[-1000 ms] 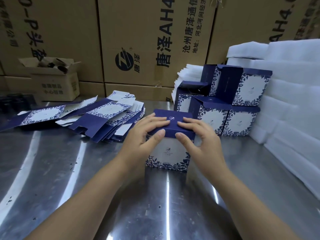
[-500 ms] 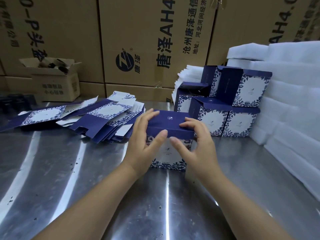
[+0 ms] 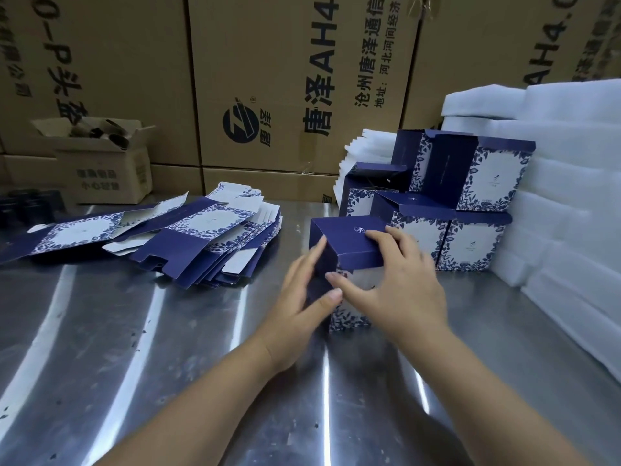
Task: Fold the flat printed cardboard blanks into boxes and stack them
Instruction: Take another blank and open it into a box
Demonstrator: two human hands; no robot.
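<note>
While the box (image 3: 356,243) sits mid-table (image 3: 168,331): right hand (image 3: 400,290) grasps its top, left hand (image 3: 295,311) presses flat-fingered on its left wall. Stack of finished boxes (image 3: 470,243) lies just far-right, nearer the right hand.

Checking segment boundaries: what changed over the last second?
The blue-and-white printed cardboard box turned, so a corner now faces the camera. The left hand slid off its lid and lies flat against its left side. The right hand still grips lid and front. The stack of folded boxes and the pile of flat blanks stayed put.
</note>
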